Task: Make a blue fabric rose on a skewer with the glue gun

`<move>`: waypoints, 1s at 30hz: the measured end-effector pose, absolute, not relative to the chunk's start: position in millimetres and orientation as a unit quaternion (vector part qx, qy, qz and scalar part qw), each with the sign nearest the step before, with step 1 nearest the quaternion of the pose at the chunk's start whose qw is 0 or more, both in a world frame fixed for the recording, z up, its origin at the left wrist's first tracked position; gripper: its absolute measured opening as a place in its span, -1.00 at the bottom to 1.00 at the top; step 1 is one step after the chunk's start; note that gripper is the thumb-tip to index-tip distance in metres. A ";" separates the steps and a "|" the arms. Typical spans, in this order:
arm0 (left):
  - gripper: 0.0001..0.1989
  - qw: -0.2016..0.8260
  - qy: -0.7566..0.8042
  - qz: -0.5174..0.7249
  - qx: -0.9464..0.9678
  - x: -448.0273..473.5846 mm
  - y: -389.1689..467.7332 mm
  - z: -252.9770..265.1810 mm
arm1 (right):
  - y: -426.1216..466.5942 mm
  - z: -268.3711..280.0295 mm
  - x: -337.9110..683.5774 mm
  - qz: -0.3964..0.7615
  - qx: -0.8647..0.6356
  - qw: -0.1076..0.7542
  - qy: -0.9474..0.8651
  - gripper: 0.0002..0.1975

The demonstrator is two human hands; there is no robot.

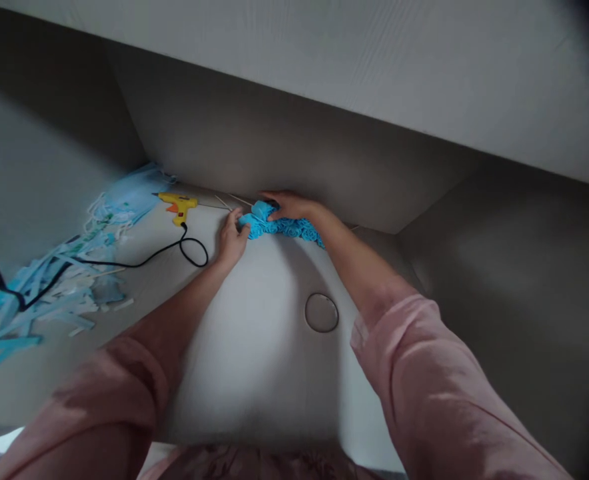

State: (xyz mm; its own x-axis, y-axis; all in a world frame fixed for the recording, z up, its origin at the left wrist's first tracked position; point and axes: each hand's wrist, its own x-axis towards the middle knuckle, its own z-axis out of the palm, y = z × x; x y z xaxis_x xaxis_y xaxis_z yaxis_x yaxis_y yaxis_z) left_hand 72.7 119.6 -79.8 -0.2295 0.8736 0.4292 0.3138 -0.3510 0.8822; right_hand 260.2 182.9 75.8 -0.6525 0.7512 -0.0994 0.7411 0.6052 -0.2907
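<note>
A row of bright blue rolled rosettes [294, 228] lies on the white surface near the back wall. My left hand [232, 237] is at its left end, fingers and thumb closed on a blue rosette there. From above, my right hand [292, 204] reaches over the row, its fingers bent around a paler blue rosette [261, 211] at the left end. My right wrist and forearm cover part of the row. Thin sticks [240, 199] poke out behind the flowers, close to my left fingertips; their far ends are hidden.
A yellow glue gun [179, 205] lies left of my hands, its black cord [144, 262] looping across the surface. Blue and white strips and scraps [82, 273] are heaped at the left. A thin ring [321, 313] lies between my forearms. Walls and an overhead panel [324, 50] enclose the space.
</note>
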 end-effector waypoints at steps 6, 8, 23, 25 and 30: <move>-0.56 0.210 0.526 0.567 0.597 72.2 116.8 -75.7 | 178.2 75.1 258.7 0.153 -0.425 0.023 -0.892 -0.23; -0.57 0.203 0.524 0.568 0.602 72.0 116.7 -75.7 | 175.9 74.3 260.4 0.160 -0.427 0.035 -0.889 -0.25; -0.55 0.193 0.501 0.632 0.560 68.3 117.5 -75.8 | 162.8 84.1 271.2 0.184 -0.433 0.130 -0.873 -0.35; -0.56 0.189 0.499 0.633 0.561 68.3 117.8 -75.1 | 161.4 81.1 273.5 0.192 -0.433 0.139 -0.870 -0.37; -0.55 0.148 0.518 0.627 0.563 67.9 118.5 -75.6 | 158.4 73.6 272.8 0.228 -0.439 0.147 -0.857 -0.35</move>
